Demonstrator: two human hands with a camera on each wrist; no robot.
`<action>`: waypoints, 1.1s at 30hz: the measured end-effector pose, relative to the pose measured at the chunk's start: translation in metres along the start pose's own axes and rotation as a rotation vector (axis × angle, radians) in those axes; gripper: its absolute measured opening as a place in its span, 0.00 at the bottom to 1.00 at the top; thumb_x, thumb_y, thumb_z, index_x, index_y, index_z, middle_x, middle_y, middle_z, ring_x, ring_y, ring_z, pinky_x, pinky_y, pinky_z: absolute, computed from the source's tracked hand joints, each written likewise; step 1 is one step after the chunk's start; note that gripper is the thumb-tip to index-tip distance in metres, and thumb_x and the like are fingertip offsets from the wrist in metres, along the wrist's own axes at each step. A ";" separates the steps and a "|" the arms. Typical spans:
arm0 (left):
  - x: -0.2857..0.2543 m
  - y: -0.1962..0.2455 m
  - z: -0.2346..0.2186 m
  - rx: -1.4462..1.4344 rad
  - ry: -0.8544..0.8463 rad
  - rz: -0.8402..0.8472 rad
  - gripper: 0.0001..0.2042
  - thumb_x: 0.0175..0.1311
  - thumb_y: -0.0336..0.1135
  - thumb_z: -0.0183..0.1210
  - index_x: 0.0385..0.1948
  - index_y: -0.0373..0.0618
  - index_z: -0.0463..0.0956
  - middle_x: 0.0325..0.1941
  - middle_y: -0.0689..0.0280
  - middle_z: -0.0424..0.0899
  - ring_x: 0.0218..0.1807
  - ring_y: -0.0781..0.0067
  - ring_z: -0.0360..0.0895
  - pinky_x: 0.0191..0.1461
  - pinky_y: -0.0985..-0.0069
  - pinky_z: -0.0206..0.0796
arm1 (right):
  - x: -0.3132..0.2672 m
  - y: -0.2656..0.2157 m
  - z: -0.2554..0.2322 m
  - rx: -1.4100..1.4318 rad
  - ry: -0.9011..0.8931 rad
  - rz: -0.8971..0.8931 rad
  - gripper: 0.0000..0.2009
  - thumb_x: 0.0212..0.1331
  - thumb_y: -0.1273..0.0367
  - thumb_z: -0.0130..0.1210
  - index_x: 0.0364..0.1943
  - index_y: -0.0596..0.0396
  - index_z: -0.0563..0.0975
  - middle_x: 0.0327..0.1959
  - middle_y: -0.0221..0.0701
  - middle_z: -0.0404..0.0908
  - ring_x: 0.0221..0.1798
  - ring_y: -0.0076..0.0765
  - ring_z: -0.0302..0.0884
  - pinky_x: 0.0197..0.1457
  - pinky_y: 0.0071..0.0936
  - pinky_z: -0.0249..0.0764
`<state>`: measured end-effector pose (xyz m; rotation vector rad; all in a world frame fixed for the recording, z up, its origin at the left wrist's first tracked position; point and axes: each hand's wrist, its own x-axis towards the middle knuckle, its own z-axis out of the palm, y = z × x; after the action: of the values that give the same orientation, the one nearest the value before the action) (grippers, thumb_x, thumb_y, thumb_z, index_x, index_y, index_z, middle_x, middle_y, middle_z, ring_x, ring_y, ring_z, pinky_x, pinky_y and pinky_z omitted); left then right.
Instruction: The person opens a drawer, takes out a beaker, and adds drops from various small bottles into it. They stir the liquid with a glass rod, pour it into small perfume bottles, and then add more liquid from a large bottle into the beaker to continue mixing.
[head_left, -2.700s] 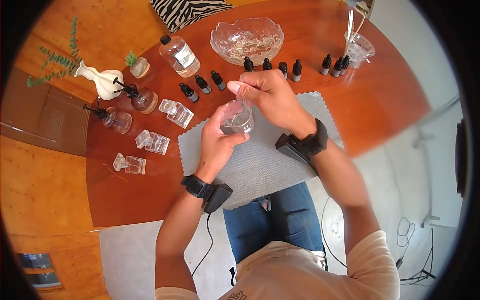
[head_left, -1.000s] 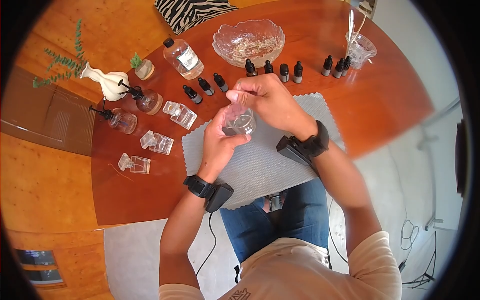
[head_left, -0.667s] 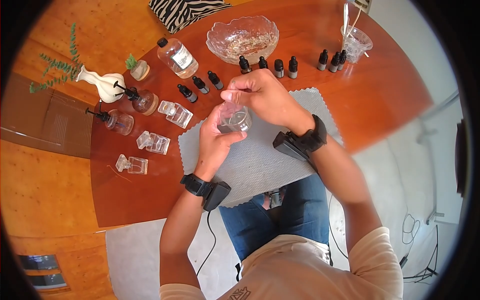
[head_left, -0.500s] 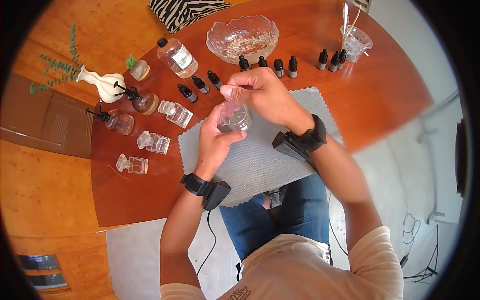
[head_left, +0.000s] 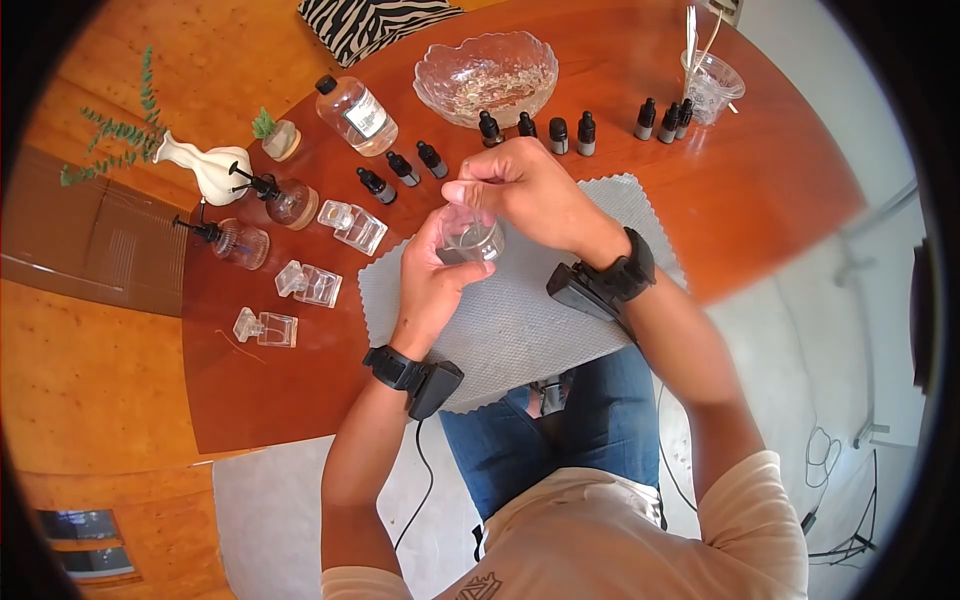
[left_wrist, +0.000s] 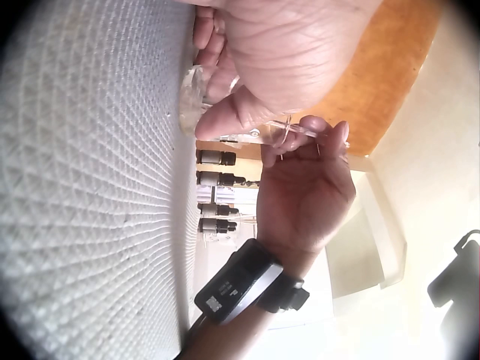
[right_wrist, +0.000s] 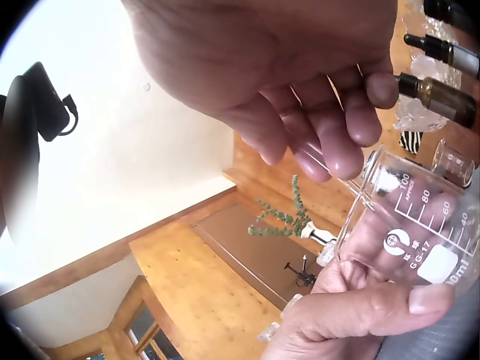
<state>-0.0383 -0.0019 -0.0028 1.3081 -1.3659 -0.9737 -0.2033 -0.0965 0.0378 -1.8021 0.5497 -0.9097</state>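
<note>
A clear glass beaker with white scale marks stands over the grey mat. The left hand grips the beaker round its side, thumb across the near wall; the right wrist view shows the beaker and that thumb close up. Above the rim, the right hand pinches a thin clear rod whose lower part reaches into the beaker. In the left wrist view the right hand holds the rod between thumb and fingers. How much liquid the beaker holds, I cannot tell.
Several dropper bottles stand behind the hands, with a glass bowl and a labelled bottle beyond. Glass perfume bottles, spray bottles and a white vase are at left; a plastic cup is at back right.
The right hand's fingers have shifted slightly over the beaker, with the rod still pinched. The left hand keeps its grip. The head view has moved a little.
</note>
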 end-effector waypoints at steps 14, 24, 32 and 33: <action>0.001 -0.001 0.000 -0.016 0.000 0.023 0.32 0.45 0.19 0.69 0.60 0.36 0.75 0.60 0.61 0.84 0.64 0.66 0.76 0.70 0.69 0.65 | 0.001 0.002 0.001 0.028 0.055 -0.023 0.18 0.72 0.64 0.61 0.26 0.64 0.78 0.20 0.24 0.74 0.27 0.17 0.66 0.32 0.26 0.65; 0.001 -0.003 -0.001 0.033 -0.005 0.041 0.30 0.46 0.23 0.71 0.58 0.37 0.76 0.59 0.60 0.84 0.63 0.66 0.76 0.72 0.67 0.61 | 0.002 0.002 0.001 0.013 0.020 0.010 0.19 0.72 0.63 0.61 0.24 0.64 0.78 0.18 0.23 0.71 0.26 0.17 0.62 0.30 0.26 0.62; 0.000 -0.002 -0.001 0.012 0.006 0.021 0.33 0.45 0.19 0.68 0.61 0.36 0.75 0.59 0.61 0.84 0.63 0.67 0.77 0.69 0.71 0.66 | 0.002 0.005 0.002 0.031 0.055 -0.021 0.18 0.71 0.64 0.61 0.26 0.65 0.79 0.18 0.28 0.75 0.25 0.19 0.66 0.31 0.27 0.66; 0.001 -0.003 -0.001 0.037 0.000 0.022 0.33 0.44 0.19 0.68 0.61 0.36 0.75 0.59 0.61 0.84 0.64 0.67 0.77 0.69 0.71 0.66 | 0.002 0.006 0.002 0.017 0.045 -0.032 0.18 0.71 0.64 0.62 0.26 0.65 0.79 0.18 0.32 0.76 0.23 0.20 0.68 0.29 0.28 0.68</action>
<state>-0.0364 -0.0026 -0.0051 1.3174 -1.4020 -0.9377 -0.2000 -0.0994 0.0327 -1.7832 0.5415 -0.9761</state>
